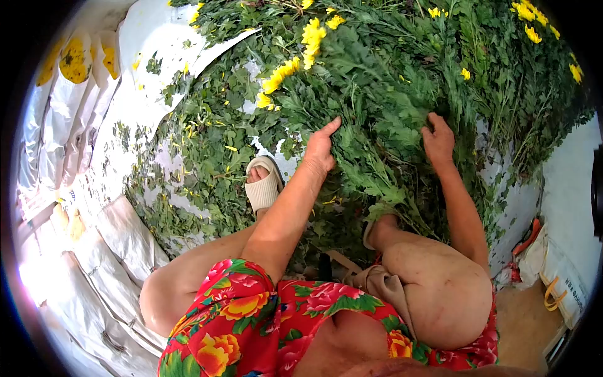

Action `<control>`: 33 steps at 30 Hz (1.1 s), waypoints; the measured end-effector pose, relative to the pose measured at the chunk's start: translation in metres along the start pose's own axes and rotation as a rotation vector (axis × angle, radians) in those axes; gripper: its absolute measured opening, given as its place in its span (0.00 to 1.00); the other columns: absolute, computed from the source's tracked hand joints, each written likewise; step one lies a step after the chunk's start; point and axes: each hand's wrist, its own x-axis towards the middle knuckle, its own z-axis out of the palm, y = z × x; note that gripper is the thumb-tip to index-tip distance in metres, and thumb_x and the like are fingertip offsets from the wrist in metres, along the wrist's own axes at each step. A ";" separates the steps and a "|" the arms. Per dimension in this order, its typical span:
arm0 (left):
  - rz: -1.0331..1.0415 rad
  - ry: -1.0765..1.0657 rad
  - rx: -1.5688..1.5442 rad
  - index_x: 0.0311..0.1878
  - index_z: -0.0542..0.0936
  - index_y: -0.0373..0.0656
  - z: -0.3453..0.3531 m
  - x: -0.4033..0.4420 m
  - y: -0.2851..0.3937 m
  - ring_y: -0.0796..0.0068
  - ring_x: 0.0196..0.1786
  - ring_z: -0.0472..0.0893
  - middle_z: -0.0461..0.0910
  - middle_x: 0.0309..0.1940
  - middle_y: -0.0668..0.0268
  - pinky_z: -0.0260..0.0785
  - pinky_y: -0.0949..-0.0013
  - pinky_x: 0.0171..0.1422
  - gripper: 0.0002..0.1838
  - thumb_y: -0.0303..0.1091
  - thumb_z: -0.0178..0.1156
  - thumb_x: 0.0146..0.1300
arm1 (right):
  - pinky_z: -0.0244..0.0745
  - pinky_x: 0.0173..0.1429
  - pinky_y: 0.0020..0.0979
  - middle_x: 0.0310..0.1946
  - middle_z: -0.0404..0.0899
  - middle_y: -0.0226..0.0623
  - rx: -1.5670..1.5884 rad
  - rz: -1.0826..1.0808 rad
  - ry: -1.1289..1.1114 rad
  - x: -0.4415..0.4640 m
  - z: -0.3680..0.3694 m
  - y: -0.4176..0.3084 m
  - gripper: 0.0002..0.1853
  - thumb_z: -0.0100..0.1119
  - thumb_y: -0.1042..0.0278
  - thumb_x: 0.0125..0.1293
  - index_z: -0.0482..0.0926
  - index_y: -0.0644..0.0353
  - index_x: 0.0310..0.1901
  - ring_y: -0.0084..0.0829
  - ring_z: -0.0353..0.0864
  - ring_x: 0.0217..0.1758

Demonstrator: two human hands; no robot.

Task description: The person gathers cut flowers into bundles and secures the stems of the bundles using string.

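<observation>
A big leafy bunch of yellow chrysanthemums (377, 125) lies between my two hands, its yellow heads toward the upper left and its stems running down to the right. My left hand (321, 146) grips the bunch's left side, thumb on top and the other fingers hidden under the leaves. On the opposite side, my right hand (438, 139) has its fingers curled in against the foliage. More cut chrysanthemums (518, 81) are heaped beyond and to the right. Around my sandalled foot (259, 174), loose leaves (207, 157) and yellow petals cover the floor.
White-wrapped flower bundles (69, 119) line the left, with more long white packages (119, 245) below them. A curved white sheet (157, 69) lies at upper left. At lower right sit a printed white bag (565, 276) and a red-handled item (527, 237).
</observation>
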 end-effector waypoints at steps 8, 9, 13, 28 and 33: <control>0.008 -0.001 -0.008 0.58 0.77 0.41 0.002 0.000 0.003 0.57 0.55 0.80 0.81 0.54 0.58 0.70 0.50 0.64 0.22 0.42 0.63 0.65 | 0.71 0.66 0.50 0.68 0.65 0.55 0.247 0.174 0.212 0.027 -0.024 0.032 0.27 0.54 0.67 0.73 0.63 0.64 0.70 0.53 0.68 0.68; 0.011 -0.004 -0.009 0.58 0.77 0.41 0.001 0.001 0.003 0.57 0.55 0.80 0.81 0.54 0.58 0.70 0.50 0.64 0.22 0.42 0.63 0.65 | 0.71 0.66 0.50 0.68 0.65 0.55 0.246 0.174 0.212 0.024 -0.027 0.018 0.27 0.54 0.67 0.73 0.63 0.64 0.70 0.53 0.68 0.68; 0.004 0.021 -0.007 0.58 0.77 0.40 -0.001 0.006 -0.001 0.57 0.55 0.80 0.80 0.54 0.58 0.71 0.50 0.63 0.23 0.42 0.63 0.65 | 0.67 0.65 0.52 0.56 0.72 0.52 -0.238 -0.326 0.528 0.006 -0.023 -0.030 0.25 0.62 0.66 0.68 0.69 0.62 0.64 0.56 0.69 0.62; -0.023 0.016 -0.029 0.57 0.77 0.39 0.001 0.003 0.001 0.58 0.52 0.82 0.81 0.52 0.58 0.73 0.51 0.61 0.23 0.42 0.63 0.64 | 0.71 0.51 0.40 0.47 0.77 0.37 0.531 -0.126 -0.007 -0.031 -0.004 -0.056 0.19 0.59 0.59 0.71 0.75 0.60 0.58 0.34 0.77 0.45; -0.010 -0.067 -0.067 0.57 0.78 0.38 0.011 0.000 0.001 0.59 0.51 0.82 0.82 0.51 0.58 0.75 0.53 0.60 0.21 0.40 0.62 0.66 | 0.66 0.39 0.34 0.36 0.68 0.29 0.482 -0.256 0.041 -0.049 0.001 -0.062 0.12 0.56 0.68 0.73 0.78 0.62 0.54 0.23 0.61 0.32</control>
